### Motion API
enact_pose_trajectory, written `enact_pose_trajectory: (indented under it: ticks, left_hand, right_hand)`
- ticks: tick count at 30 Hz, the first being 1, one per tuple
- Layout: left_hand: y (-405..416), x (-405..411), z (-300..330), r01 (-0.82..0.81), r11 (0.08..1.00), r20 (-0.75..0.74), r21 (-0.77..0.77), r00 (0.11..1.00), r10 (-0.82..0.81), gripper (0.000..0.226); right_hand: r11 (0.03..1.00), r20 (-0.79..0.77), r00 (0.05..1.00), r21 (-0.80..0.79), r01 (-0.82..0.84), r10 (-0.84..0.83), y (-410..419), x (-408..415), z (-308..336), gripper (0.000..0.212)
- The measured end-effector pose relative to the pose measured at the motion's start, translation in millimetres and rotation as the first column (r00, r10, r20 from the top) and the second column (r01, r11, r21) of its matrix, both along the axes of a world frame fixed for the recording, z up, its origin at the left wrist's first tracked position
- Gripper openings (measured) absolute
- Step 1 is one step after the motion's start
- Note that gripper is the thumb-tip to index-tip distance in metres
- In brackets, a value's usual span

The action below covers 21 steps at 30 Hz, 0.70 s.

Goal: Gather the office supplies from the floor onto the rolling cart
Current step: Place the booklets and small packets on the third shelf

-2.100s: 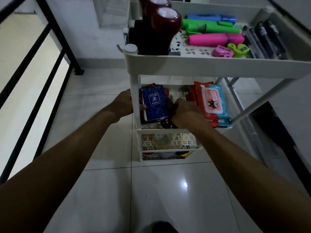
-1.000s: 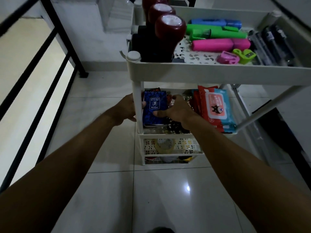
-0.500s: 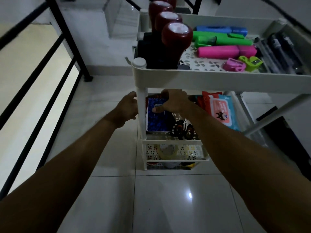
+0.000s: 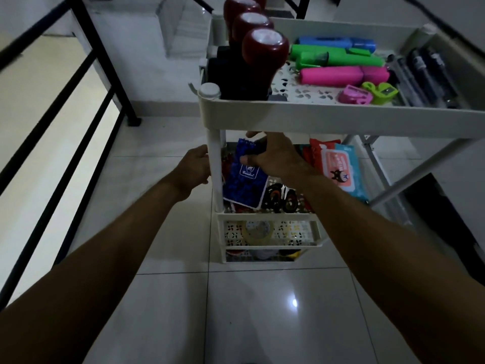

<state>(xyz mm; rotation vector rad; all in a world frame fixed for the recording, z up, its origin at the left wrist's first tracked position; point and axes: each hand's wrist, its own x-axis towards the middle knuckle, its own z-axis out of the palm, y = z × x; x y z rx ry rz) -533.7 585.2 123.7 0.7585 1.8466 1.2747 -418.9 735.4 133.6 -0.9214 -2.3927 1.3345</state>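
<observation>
The white rolling cart stands on the tiled floor in front of me. On its middle shelf a blue notebook leans against the corner post. My right hand grips the notebook's top edge, with the thumb on the cover and the fingers over the top. Outside the post is my left hand, loosely curled and holding nothing, its fingertips hidden by the post. Black-handled scissors lie beside the notebook.
The top tray holds red-capped stamps, highlighters, sharpeners and pens. Wipes packs lie on the middle shelf and a tape roll on a lower one. A black railing runs along the left.
My right hand has risen from the shelf floor to the notebook's top edge. My left hand has let go of the notebook and sits outside the post. The notebook now leans more upright.
</observation>
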Motion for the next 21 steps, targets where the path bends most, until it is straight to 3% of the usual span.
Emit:
enact_pose_trajectory:
  ticks: [3,5,7,9,11,13,15,16,17,19,21]
  left_hand:
    - [-1,2,0,-0.006,1.000,-0.031,0.002,1.000,0.006,0.014]
    - [-1,0,-5,0.000,1.000,-0.062,-0.014,0.998,-0.001,0.024]
    - [1,0,-11,0.016,1.000,-0.135,-0.016,0.991,-0.018,0.022]
    - [3,-1,-15,0.039,0.998,-0.278,-0.054,0.959,-0.053,0.019]
    - [8,-4,-18,0.058,0.992,-0.372,-0.116,0.923,-0.098,0.026]
    - [15,-13,-24,0.091,0.980,-0.354,-0.179,0.923,-0.151,0.039]
    - [21,-19,-29,0.064,0.969,-0.319,-0.237,0.937,-0.140,0.043]
    - [25,-20,-31,0.043,0.970,-0.341,-0.238,0.932,-0.125,0.031]
    - [26,-20,-32,0.033,0.972,-0.384,-0.235,0.915,-0.124,0.012]
    - [30,-19,-27,0.021,0.975,-0.500,-0.222,0.856,-0.132,0.015]
    - [32,-21,-25,0.015,0.986,-0.517,-0.169,0.850,-0.101,0.012]
  right_hand:
    - [0.987,-0.042,0.988,-0.065,0.148,-0.151,10,2,-3,0.041]
    - [0.988,0.028,0.997,-0.131,0.077,-0.074,17,4,-5,0.047]
    - [0.997,0.158,0.987,-0.077,0.010,0.002,19,7,-8,0.061]
    - [0.998,0.245,0.968,0.017,0.053,-0.056,20,11,-9,0.074]
    - [0.995,0.288,0.953,-0.006,0.095,-0.089,18,14,-10,0.070]
    - [0.991,0.326,0.941,-0.064,0.119,-0.092,16,16,-14,0.058]
    - [0.981,0.309,0.947,-0.140,0.132,-0.083,12,15,-18,0.045]
    - [0.972,0.277,0.957,-0.184,0.146,-0.091,10,15,-19,0.043]
    - [0.962,0.237,0.966,-0.224,0.159,-0.104,9,16,-20,0.043]
    - [0.948,0.177,0.977,-0.273,0.161,-0.115,6,18,-17,0.048]
    - [0.929,0.142,0.986,-0.343,0.136,-0.092,7,23,-12,0.052]
